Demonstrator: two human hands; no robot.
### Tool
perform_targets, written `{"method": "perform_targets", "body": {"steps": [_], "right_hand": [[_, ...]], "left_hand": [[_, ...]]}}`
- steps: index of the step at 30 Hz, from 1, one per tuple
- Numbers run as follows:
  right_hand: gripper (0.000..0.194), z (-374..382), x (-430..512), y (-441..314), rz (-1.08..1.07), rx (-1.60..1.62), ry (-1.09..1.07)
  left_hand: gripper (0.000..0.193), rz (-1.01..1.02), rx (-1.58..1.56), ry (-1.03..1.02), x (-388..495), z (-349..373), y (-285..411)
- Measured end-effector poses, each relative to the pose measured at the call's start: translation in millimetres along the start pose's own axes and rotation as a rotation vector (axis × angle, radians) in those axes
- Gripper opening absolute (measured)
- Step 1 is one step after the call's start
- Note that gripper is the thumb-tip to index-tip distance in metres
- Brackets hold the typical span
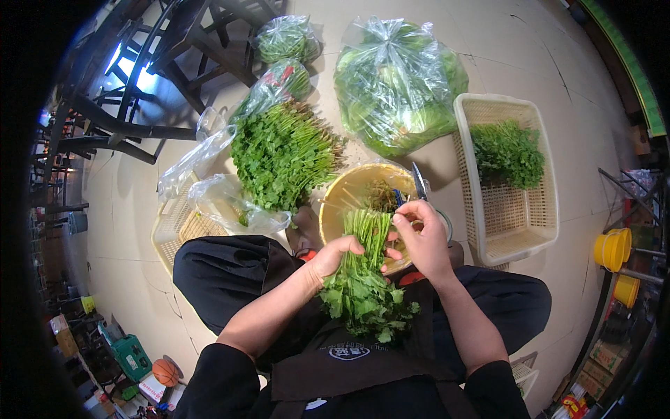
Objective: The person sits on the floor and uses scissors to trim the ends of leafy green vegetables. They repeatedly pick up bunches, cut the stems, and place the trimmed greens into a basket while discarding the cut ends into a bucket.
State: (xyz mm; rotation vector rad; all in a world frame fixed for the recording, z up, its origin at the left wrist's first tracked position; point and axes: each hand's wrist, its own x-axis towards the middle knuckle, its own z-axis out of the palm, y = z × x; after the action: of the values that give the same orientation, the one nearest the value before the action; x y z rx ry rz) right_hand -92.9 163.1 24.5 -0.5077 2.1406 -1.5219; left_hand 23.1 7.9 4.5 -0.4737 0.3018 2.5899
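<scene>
My left hand [340, 256] grips a bunch of cilantro [364, 301], leaves towards my body and cut stems pointing away. Beside the stem ends, my right hand [426, 243] has its thumb and index finger pinched together. A pair of scissors [419, 182] is held in that same hand, blades pointing away from me and part of the handle hidden. Whether a stem sits in the pinch is too small to tell. Below both hands stands a yellow bin [331, 201] with a clear liner, holding stem scraps [379, 194].
A cilantro pile [277, 157] lies on the floor at the left, near plastic bags [238, 201]. Bagged leafy vegetables [398, 89] stand ahead. A cream basket [542, 209] at the right holds trimmed greens [507, 152]. Dark wooden stools [193, 47] stand far left.
</scene>
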Motion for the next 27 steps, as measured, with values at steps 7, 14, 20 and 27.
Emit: {"method": "perform_targets", "body": {"steps": [7,14,20,27], "right_hand": [[0.025,6.4,-10.3,-6.8,-0.231,-0.309,-0.137],[0.016,9.6,-10.8,0.9,-0.14,-0.303,-0.099],[0.009,-0.8,1.8,3.4,-0.031,-0.017,0.118],[0.009,-2.9,3.8,5.3,-0.049,-0.168,0.171]], "left_hand": [[0.059,-0.023,-0.051,0.174,-4.6,-12.8,-3.4],[0.058,0.012,0.003,0.172,-3.5,-15.4,-6.5],[0.072,0.036,0.001,-0.045,2.7,-4.9,-1.9],[0.077,0.06,0.078,0.017,2.3,-2.3,-3.7]]}}
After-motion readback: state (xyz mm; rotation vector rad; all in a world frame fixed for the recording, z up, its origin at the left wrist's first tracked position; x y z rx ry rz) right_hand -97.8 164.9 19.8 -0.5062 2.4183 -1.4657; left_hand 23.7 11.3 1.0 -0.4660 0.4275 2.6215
